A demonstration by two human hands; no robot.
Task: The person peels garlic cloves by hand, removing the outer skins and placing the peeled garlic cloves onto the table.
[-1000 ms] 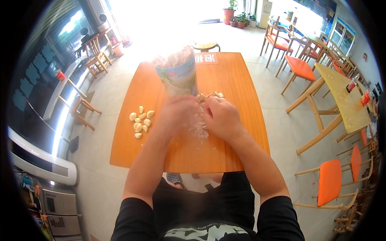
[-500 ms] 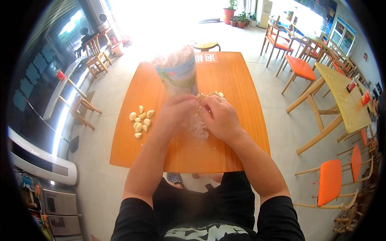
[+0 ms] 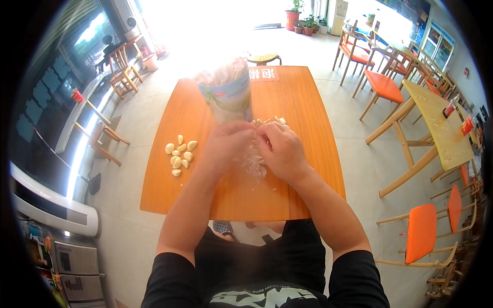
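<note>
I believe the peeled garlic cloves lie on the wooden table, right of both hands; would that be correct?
The side is wrong: the head view shows the peeled garlic cloves on the wooden table, left of the left hand and right hand.

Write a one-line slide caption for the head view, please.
Left hand and right hand close together over a wooden table, pale garlic cloves to the left.

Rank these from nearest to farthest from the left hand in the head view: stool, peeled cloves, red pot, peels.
1. Peels: on the table, just to the hand's right, toward the person.
2. Peeled cloves: on the table, to its left.
3. Stool: beyond the table's far edge.
4. Red pot: on the floor, far background.
</note>
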